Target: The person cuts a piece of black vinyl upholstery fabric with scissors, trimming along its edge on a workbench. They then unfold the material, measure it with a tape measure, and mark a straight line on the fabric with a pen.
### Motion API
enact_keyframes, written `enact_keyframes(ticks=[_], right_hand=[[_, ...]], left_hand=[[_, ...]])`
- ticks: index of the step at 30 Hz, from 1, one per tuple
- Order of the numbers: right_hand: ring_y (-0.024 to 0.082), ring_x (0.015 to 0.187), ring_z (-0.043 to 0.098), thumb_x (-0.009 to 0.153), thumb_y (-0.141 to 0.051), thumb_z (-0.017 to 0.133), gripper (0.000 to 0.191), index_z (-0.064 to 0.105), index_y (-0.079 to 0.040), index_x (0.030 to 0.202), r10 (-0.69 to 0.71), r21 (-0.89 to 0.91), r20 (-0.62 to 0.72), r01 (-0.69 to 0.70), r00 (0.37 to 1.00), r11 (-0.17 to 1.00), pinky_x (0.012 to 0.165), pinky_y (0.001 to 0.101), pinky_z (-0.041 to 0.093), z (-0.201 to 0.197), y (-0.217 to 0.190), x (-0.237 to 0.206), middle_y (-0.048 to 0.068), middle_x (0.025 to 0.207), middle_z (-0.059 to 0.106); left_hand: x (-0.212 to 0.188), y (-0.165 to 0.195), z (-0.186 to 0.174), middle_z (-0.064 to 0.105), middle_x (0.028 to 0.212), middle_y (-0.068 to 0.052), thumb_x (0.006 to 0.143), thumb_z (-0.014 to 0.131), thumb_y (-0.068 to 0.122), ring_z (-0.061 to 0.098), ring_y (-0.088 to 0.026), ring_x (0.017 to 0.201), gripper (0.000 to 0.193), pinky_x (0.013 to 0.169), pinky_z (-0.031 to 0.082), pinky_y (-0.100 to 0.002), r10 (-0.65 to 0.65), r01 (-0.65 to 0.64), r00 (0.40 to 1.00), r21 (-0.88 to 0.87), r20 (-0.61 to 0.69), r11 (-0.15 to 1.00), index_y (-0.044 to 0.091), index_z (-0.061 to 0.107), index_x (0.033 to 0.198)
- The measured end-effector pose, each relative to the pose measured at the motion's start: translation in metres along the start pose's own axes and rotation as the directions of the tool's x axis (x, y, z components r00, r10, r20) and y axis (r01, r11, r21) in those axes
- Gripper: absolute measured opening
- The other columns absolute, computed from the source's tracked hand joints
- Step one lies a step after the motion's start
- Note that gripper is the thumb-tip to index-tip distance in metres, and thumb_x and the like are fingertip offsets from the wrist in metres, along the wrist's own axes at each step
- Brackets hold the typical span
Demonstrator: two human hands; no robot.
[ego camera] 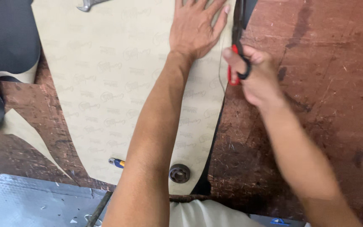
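A large beige patterned sheet lies on a scratched brown table, with dark material showing under its right edge. My left hand presses flat on the sheet near its right edge, fingers spread. My right hand grips scissors with red and black handles; the blades point away from me along the sheet's right edge.
A round dark metal weight sits on the sheet's near corner, a small blue and yellow tool beside it. A metal tool lies at the sheet's far end. Dark fabric and beige offcuts lie left.
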State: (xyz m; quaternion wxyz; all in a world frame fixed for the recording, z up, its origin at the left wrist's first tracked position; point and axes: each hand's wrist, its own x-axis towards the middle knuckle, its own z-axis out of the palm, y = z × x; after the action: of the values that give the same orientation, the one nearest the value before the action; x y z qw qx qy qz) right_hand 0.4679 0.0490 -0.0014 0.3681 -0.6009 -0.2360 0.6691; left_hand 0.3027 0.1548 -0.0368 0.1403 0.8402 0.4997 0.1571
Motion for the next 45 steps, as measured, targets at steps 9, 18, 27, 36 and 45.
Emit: enact_keyframes(ticks=[9,18,27,36,45], right_hand=[[0.015,0.052,0.05,0.082,-0.017,0.083,0.035,0.078,-0.007,0.116,0.426,-0.829,0.083,-0.176,0.901,0.531,0.05,0.0301,0.04,-0.158,-0.116,0.095,0.007,0.076,0.071],[0.02,0.049,0.052,0.077,-0.014,0.092,0.049,0.074,-0.006,0.121,0.508,-0.995,0.085,0.044,0.857,0.091,0.052,0.0323,0.041,-0.186,-0.156,0.182,0.014,0.068,0.066],[0.019,0.043,0.047,0.077,-0.015,0.092,0.05,0.074,-0.009,0.123,0.53,-0.991,0.117,0.067,0.84,0.112,0.046,0.0327,0.04,-0.185,-0.153,0.186,0.016,0.07,0.071],[0.022,0.042,0.047,0.076,-0.022,0.096,0.05,0.077,-0.012,0.12,0.479,-0.981,0.187,0.142,0.858,0.13,0.045,0.0338,0.04,-0.18,-0.148,0.186,0.018,0.074,0.069],[0.021,0.052,0.062,0.071,-0.029,0.098,0.054,0.078,-0.008,0.116,0.383,-0.967,0.255,0.235,0.888,0.097,0.053,0.0327,0.043,-0.166,-0.142,0.184,0.012,0.075,0.07]], left_hand=[[0.005,0.007,-0.001,0.033,0.166,-0.006,0.107,0.043,0.044,0.028,-0.028,0.155,0.054,0.128,0.008,-0.058,0.026,-0.036,0.999,0.238,0.048,0.971,0.039,0.032,0.159],[0.001,0.008,0.001,0.035,0.164,-0.007,0.106,0.045,0.044,0.029,-0.028,0.154,0.054,0.129,0.012,-0.058,0.009,-0.022,0.998,0.216,0.06,0.976,0.04,0.034,0.159],[0.0,0.008,-0.001,0.035,0.165,-0.006,0.107,0.046,0.043,0.03,-0.028,0.154,0.053,0.131,0.013,-0.058,0.008,-0.018,0.999,0.206,0.047,0.978,0.041,0.036,0.159],[-0.002,0.005,0.003,0.036,0.164,-0.008,0.107,0.046,0.044,0.033,-0.029,0.153,0.054,0.131,0.013,-0.058,0.018,-0.025,0.999,0.221,0.034,0.975,0.04,0.035,0.159],[-0.003,0.005,0.006,0.038,0.162,-0.008,0.107,0.047,0.045,0.035,-0.029,0.151,0.052,0.13,0.015,-0.06,0.032,-0.029,0.999,0.194,-0.013,0.981,0.041,0.037,0.158]])
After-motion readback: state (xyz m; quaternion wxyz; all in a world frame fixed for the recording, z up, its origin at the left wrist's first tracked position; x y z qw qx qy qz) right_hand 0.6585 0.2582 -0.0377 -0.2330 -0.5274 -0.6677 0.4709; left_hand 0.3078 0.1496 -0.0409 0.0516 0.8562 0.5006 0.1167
